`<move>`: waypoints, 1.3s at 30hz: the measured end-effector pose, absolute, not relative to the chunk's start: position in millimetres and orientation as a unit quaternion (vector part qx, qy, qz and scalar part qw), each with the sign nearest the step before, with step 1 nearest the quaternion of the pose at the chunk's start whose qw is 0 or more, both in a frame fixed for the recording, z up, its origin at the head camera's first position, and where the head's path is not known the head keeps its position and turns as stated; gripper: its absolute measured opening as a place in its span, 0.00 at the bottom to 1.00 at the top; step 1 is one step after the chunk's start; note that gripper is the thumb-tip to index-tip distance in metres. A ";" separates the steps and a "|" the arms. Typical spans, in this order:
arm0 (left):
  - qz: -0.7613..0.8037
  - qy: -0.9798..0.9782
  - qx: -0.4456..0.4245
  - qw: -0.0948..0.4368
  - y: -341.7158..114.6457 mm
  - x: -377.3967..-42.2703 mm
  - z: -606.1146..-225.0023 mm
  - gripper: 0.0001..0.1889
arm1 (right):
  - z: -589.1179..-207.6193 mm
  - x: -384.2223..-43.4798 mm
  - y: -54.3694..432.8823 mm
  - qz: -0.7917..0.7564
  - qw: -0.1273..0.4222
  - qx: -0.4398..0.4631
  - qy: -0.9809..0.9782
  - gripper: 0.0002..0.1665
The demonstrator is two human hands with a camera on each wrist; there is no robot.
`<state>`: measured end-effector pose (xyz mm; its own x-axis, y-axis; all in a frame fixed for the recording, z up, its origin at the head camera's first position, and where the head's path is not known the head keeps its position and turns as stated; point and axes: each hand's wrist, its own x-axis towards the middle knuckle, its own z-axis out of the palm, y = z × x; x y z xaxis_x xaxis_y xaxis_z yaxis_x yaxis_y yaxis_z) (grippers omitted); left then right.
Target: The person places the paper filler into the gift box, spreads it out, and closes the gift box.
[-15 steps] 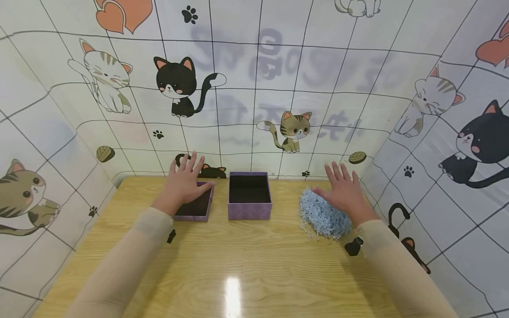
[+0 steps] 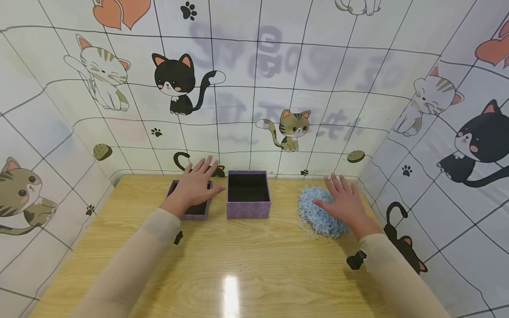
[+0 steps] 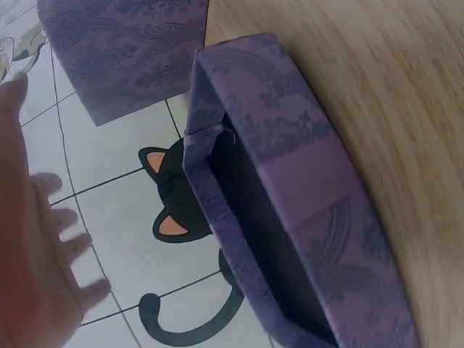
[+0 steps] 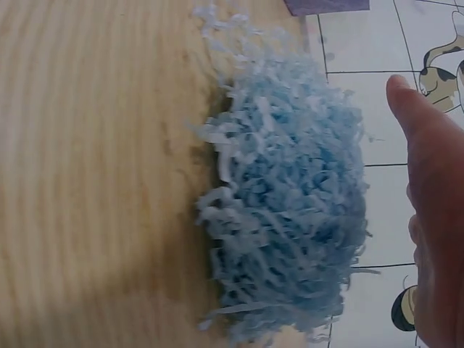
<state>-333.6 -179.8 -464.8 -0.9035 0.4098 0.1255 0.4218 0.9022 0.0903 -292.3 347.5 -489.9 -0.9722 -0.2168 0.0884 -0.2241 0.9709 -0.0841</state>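
My left hand (image 2: 195, 185) is spread flat in the air over a shallow purple box lid (image 2: 195, 213), hiding part of it. The lid lies with its dark inside facing up; the left wrist view shows its patterned purple wall (image 3: 290, 145). Right of it stands a purple box (image 2: 248, 210), open at the top with a black inside. My right hand (image 2: 343, 201), fingers straight, hovers over a heap of light blue shredded paper (image 2: 312, 207). In the right wrist view the shredded paper (image 4: 290, 188) sits beside the hand, and neither hand holds anything.
The wooden table (image 2: 238, 251) stretches toward me. Behind it and on both sides hang white grid sheets (image 2: 238, 101) printed with cartoon cats. A small black device (image 2: 355, 259) sits at my right wrist, another (image 2: 178, 237) at my left.
My left hand has moved right, toward the box, and uncovered the lid's left side. The right hand has dropped slightly in view. Box, lid and shredded paper stay where they were.
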 end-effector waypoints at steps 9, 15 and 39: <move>-0.114 -0.955 -0.271 0.044 -169.0 -340.0 -473.4 0.54 | -509.6 -283.8 349.9 0.069 0.036 0.136 -0.988 0.65; -0.207 -0.934 -0.290 -0.007 -167.0 -343.6 -483.0 0.54 | -520.0 -282.9 349.6 0.094 0.042 0.144 -0.984 0.64; -0.314 -0.898 -0.292 -0.099 -163.5 -350.4 -499.7 0.64 | -561.0 -282.1 356.6 0.209 0.042 0.142 -0.967 0.63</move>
<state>-350.4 -163.5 -499.7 -0.8100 0.5864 0.0047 0.4619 0.6329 0.6214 -282.1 356.6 -561.0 -0.9564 -0.2563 0.1400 -0.2912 0.8725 -0.3924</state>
